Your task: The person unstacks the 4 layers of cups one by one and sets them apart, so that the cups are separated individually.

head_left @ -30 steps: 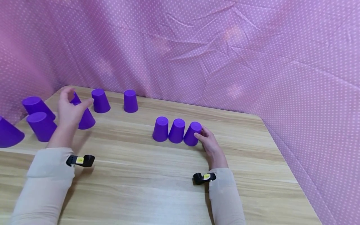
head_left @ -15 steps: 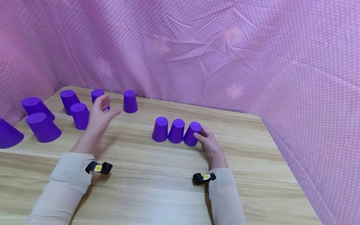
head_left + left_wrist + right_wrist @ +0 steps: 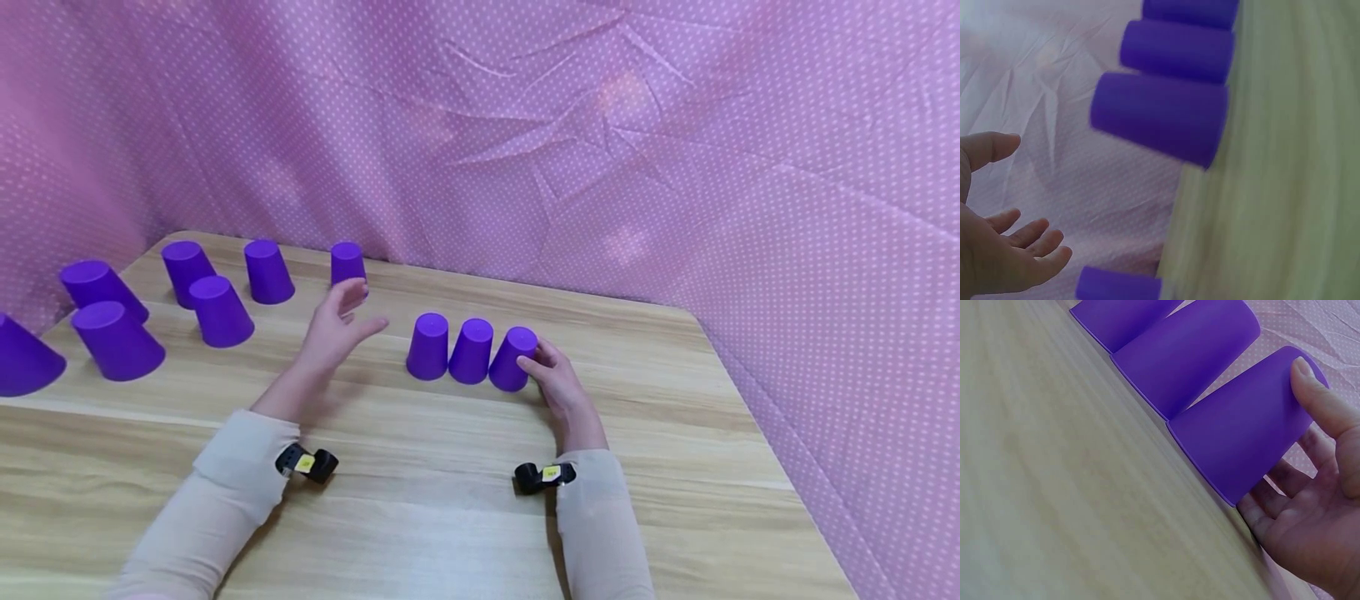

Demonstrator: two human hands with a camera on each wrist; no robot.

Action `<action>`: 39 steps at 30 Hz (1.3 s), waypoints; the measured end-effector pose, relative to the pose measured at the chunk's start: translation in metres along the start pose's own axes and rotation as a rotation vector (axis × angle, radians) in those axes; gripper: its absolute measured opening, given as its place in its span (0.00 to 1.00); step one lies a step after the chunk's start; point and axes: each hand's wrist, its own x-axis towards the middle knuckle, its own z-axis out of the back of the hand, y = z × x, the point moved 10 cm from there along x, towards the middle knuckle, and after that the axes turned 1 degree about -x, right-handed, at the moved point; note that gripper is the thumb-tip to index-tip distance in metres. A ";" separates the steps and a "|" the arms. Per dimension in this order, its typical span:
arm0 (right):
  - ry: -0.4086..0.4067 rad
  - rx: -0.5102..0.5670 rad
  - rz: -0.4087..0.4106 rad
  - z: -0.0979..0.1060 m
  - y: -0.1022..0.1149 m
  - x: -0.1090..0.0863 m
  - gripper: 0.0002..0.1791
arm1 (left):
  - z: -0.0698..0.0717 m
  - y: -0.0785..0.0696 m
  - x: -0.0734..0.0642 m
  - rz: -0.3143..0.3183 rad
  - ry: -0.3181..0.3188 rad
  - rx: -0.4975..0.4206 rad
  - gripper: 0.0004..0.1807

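Three purple cups stand upside down in a row, rims close together: a left cup [image 3: 428, 350], a middle cup [image 3: 471, 354] and a right cup [image 3: 508, 367]. My right hand [image 3: 561, 385] holds the right cup, thumb on its near side and the other fingers reaching behind it, as the right wrist view shows on that cup [image 3: 1241, 425]. Between the row and the cups farther left, my left hand [image 3: 333, 333] hovers with fingers spread and nothing in it. It partly covers a lone purple cup [image 3: 347, 260] behind it.
Several more upside-down purple cups stand at the left, such as a near cup [image 3: 118, 346] and a back cup [image 3: 268, 273]. The wooden table [image 3: 420, 517] ends at a pink dotted cloth [image 3: 525, 167] at the back and right.
My left hand has moved right, away from the cups at the left, passing in front of the back ones. My right hand has stayed at the right cup, and the three-cup row has not moved.
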 end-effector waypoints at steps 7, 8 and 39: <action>-0.015 0.006 0.002 0.001 -0.002 0.002 0.28 | -0.036 0.012 0.003 0.014 0.098 -0.024 0.35; -0.014 0.005 0.007 0.001 -0.002 0.003 0.28 | -0.040 0.014 0.004 0.021 0.111 -0.016 0.35; 0.023 0.009 0.018 0.006 0.002 -0.012 0.27 | -0.086 0.037 -0.013 0.141 0.132 0.050 0.30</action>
